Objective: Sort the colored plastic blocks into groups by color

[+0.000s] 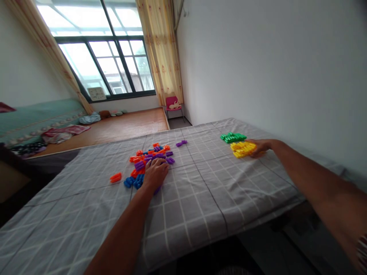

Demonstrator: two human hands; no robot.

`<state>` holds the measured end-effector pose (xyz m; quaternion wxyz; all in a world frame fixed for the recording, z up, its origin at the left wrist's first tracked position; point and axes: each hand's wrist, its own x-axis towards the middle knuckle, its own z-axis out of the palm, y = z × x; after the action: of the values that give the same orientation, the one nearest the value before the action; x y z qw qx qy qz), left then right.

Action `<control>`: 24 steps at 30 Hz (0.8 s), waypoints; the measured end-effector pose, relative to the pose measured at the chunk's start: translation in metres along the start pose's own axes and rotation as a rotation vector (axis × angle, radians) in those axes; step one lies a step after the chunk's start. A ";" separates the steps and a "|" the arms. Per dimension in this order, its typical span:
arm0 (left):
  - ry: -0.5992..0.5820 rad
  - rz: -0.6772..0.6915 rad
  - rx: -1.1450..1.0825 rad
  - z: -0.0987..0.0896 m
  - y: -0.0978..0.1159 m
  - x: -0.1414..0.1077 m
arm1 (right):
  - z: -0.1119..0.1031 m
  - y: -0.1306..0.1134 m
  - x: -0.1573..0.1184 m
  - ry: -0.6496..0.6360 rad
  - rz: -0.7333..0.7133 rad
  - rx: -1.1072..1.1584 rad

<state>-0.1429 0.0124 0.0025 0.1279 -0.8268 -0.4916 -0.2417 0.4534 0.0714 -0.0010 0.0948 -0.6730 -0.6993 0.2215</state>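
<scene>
Orange, blue and purple plastic pieces lie in a mixed pile [139,165] left of centre on the grey checked cloth. My left hand [156,172] rests on the pile's near right side, fingers bent over purple pieces; whether it grips one is hidden. On the right, my right hand [259,147] touches the right end of a yellow group of pieces [242,149], its fingers partly hidden and blurred. Just behind the yellow group is a green group [233,137]. Two purple pieces [181,143] sit apart behind the pile, and an orange piece [116,177] lies to its left.
The checked cloth [197,202] covers a table or bed whose near edge drops off at the lower right. A white wall [258,65] runs along the right. Beyond are a wooden platform [129,121], a pink chair [172,102] and a curtained window.
</scene>
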 end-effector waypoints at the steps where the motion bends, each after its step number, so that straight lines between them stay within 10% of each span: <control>1: -0.002 -0.001 -0.005 -0.001 -0.001 0.000 | 0.001 -0.006 0.006 -0.061 -0.010 0.009; 10: -0.039 0.048 -0.060 -0.004 0.009 -0.002 | 0.067 -0.178 0.037 -0.049 -0.245 -0.086; 15: 0.004 0.040 -0.042 -0.004 0.007 -0.003 | 0.098 -0.265 0.042 -0.058 -0.597 0.302; 19: -0.002 0.050 -0.035 -0.001 0.000 -0.004 | 0.059 -0.236 0.059 0.210 -0.402 0.341; 24: -0.037 0.059 -0.011 0.003 -0.002 -0.003 | -0.004 -0.115 0.087 0.412 0.133 -0.026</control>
<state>-0.1450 0.0123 -0.0017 0.1214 -0.8459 -0.4680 -0.2254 0.3450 0.1582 0.0389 0.2123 -0.7498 -0.6221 0.0759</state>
